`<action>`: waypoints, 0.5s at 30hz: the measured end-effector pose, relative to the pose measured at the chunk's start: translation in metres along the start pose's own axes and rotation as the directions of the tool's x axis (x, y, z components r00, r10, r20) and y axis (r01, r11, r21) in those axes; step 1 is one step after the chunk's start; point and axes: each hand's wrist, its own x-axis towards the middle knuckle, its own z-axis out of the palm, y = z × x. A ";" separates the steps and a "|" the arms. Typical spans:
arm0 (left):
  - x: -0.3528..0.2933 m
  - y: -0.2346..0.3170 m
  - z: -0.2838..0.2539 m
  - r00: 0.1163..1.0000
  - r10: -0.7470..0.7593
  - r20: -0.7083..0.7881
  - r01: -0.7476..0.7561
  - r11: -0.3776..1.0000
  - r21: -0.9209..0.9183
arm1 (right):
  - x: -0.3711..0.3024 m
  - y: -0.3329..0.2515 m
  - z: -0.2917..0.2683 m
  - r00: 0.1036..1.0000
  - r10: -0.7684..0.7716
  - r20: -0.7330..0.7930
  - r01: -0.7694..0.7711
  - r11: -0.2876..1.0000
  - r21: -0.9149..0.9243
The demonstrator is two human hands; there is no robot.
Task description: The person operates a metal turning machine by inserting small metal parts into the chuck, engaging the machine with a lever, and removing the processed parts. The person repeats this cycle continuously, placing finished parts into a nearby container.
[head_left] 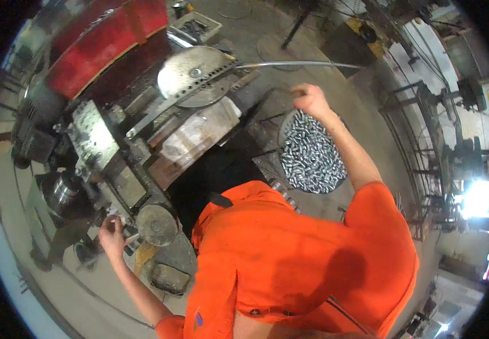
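We are gripping a thin, curved steel rod (301, 64) with our right hand (310, 99), fist closed; it is running into the round bending disc (194, 76). Our left hand (111, 233) is curling around a machine control (128, 234) beside a wheel (156, 224).

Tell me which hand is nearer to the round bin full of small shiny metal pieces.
Right. The right hand is just above the bin, by its upper rim. The left hand is far to its left, at the machine.
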 end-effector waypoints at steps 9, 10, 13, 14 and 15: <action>0.010 0.007 0.001 0.999 0.022 0.043 -0.016 0.990 -0.143 | -0.071 0.105 0.092 0.910 -0.065 0.411 0.230 0.901 -0.369; 0.007 0.002 0.000 0.999 0.007 0.050 0.000 0.991 -0.137 | -0.070 0.110 0.102 0.886 -0.036 0.463 0.236 0.893 -0.383; 0.007 0.002 0.003 1.000 -0.024 0.002 0.024 0.979 -0.202 | -0.063 0.122 0.115 0.810 0.020 0.586 0.285 0.860 -0.424; 0.006 0.004 0.003 1.000 0.011 -0.016 -0.013 0.988 -0.154 | -0.061 0.121 0.113 0.782 0.008 0.624 0.328 0.846 -0.421; 0.006 0.008 0.001 0.998 0.047 -0.031 -0.050 0.993 -0.106 | -0.060 0.120 0.112 0.751 -0.003 0.660 0.369 0.831 -0.415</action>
